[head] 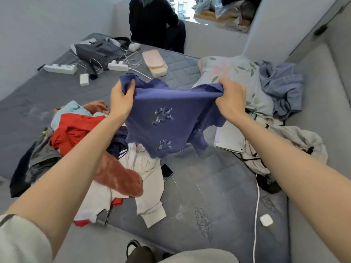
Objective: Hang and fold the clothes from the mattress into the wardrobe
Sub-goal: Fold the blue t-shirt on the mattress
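A purple top with pale leaf embroidery (165, 118) hangs in the air above the grey mattress (209, 190), stretched between both hands. My left hand (121, 97) grips its upper left edge and my right hand (231, 99) grips its upper right edge. Below and to the left lies a pile of clothes (79, 137): a red garment, a light blue one, a rust-coloured fleece, beige trousers and dark pieces. The wardrobe is not in view.
A floral pillow (233, 73) and a blue garment (281, 86) lie at the right. A tablet (229, 137), a phone (167, 171), a white cable and an earbud case (266, 219) rest on the mattress. Power strips, a bag and a seated person (155, 21) are at the far end.
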`<state>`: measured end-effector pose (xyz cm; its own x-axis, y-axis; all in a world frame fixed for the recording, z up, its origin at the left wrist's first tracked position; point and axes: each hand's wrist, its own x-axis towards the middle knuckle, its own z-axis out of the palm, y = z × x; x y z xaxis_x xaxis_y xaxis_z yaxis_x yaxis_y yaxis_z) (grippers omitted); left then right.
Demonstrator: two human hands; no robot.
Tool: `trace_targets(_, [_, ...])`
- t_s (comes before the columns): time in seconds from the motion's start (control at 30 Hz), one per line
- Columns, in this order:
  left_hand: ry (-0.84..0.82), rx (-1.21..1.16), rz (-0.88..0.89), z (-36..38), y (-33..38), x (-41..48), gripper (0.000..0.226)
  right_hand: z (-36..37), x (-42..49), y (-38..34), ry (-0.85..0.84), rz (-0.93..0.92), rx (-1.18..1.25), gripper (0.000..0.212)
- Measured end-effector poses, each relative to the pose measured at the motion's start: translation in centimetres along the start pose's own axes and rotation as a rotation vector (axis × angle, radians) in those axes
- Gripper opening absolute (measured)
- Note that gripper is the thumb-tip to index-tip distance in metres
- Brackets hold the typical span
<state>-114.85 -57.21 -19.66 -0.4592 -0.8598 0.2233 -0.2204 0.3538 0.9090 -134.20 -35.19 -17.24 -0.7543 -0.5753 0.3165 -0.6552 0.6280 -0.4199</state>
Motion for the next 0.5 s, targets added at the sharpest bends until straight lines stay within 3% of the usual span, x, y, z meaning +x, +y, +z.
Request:
trace_targets(0.2, [-0.095,0.024,-0.089,-1.2,-2.0,-4.9,0.031,1.3,-7.0,0.9,-0.177,0.118,-0.176,0.015])
trace_targets(0.33, [-0.225,0.056,-0.136,-2.5,-5.9,-11.1,0.022,3.6,-14.1,1.9,-0.394,0.193,-0.212,0.024])
trace_targets(0.5, [-0.407,0.122,-0.22,-5.0,-12.7,-17.9,0.037,6.8,-23.5,2.0,-0.472,0.182,-0.276,0.019])
